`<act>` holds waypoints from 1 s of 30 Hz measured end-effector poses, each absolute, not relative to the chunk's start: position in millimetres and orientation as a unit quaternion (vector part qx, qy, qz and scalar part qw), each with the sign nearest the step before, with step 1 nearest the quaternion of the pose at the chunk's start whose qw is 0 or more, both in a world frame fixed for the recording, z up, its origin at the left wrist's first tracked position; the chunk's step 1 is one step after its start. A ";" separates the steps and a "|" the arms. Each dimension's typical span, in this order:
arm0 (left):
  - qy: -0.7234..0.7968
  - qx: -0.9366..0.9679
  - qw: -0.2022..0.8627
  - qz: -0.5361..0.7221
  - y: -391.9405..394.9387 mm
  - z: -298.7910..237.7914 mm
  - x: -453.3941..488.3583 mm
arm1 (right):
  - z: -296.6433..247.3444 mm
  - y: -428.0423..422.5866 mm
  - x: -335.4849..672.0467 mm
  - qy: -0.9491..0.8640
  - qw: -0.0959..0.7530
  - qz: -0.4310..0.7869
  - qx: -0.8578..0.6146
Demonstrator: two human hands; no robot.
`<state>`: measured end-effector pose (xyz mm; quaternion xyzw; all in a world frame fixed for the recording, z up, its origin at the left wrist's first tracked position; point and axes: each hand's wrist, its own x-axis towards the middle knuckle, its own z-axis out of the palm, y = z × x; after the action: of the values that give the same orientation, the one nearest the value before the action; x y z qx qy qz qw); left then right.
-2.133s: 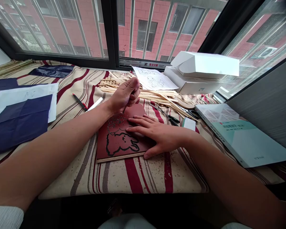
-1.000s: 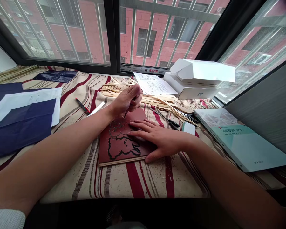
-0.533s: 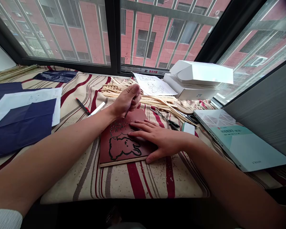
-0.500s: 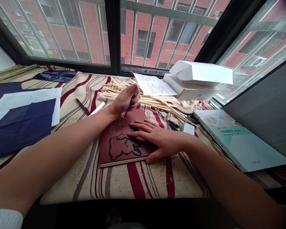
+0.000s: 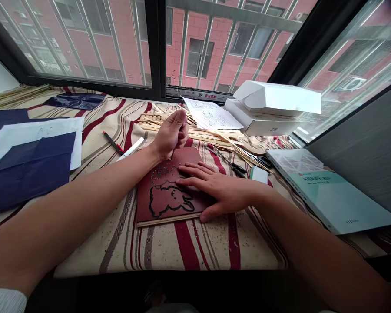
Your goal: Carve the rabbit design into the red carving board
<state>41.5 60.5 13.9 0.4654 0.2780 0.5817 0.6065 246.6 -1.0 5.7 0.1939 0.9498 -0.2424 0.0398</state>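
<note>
A reddish-brown board (image 5: 143, 200) lies on the striped cloth. Black grooved lines on its face form a bear-like figure, with a fainter outline dotted with crumbs above it. My left hand (image 5: 172, 134) is closed in an upright fist over the board's far part, around a carving tool (image 5: 172, 155). Only the tool's thin dark tip shows below the fist; its handle is hidden in my palm. Flat on the board's right side rests my right hand (image 5: 211, 184), fingers spread, thumb at the near edge. It covers part of the face.
Behind the board are wooden strips (image 5: 215, 138), a drawing sheet (image 5: 211, 115) and a white box (image 5: 270, 124). Black-handled tools (image 5: 236, 167), an eraser-like block (image 5: 259, 174) and a book (image 5: 339, 195) lie right. Left are a pen (image 5: 112, 142), a white stick (image 5: 132, 148) and dark blue sheets (image 5: 35, 169).
My left fist has shifted slightly up and left, still over the board's far part. My right hand keeps its place on the board. The view has moved a little.
</note>
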 end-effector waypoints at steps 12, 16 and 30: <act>0.274 0.500 0.581 0.581 65.7 9.3 42.9 | 10.2 -2.4 245.6 0.950 0.048 -0.237 0.199; 0.282 0.472 0.451 0.703 60.6 4.0 54.1 | 10.2 -2.6 244.9 0.950 0.046 -0.235 0.202; 0.263 0.466 0.645 0.546 67.1 13.3 33.8 | 14.1 -4.3 243.1 0.950 0.072 -0.223 0.208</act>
<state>33.8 67.1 13.3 0.4657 0.2631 0.5459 0.6449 243.1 -4.3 14.1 0.2079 0.9496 -0.2233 0.0717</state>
